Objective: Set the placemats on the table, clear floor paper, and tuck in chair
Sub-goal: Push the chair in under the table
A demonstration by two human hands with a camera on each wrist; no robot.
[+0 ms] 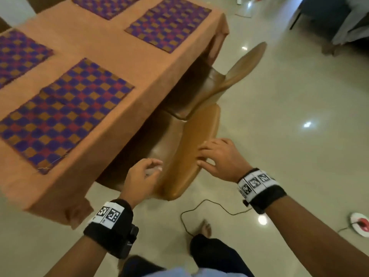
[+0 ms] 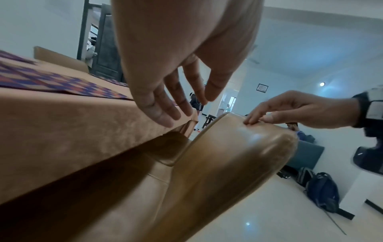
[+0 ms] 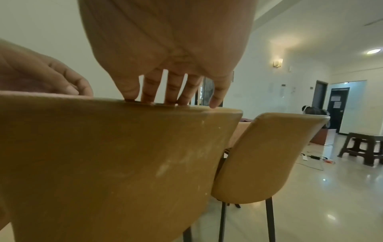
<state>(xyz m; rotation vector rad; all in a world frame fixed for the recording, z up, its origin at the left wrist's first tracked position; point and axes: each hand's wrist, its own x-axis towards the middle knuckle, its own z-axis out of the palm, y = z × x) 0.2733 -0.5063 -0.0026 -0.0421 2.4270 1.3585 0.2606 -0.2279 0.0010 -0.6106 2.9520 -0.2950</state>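
1. Lower centre of the head view: a black cable [image 1: 209,204] loops on the floor beside my foot [image 1: 205,228], so I'd step clear of it.
2. My right hand [image 1: 217,158] lies flat with its fingers apart. The fingertips [image 3: 149,99] rest on the top edge of the chair [image 1: 191,148] back and clasp nothing, which I judge suits pushing.
3. My left hand [image 1: 141,176] is at the back's left end, fingers loose and empty. I cannot tell whether it touches.
4. At frame centre the chair's seat sits partly under the table [image 1: 83,43] — tucking looks nearly done.
5. Four placemats [image 1: 65,114] lie flat across the upper left, one per seat.
6. Upper right, a second chair [image 1: 245,62] stands alongside. Beyond it, at the top edge, a white sheet [image 1: 244,14] lies on the floor — possibly paper.
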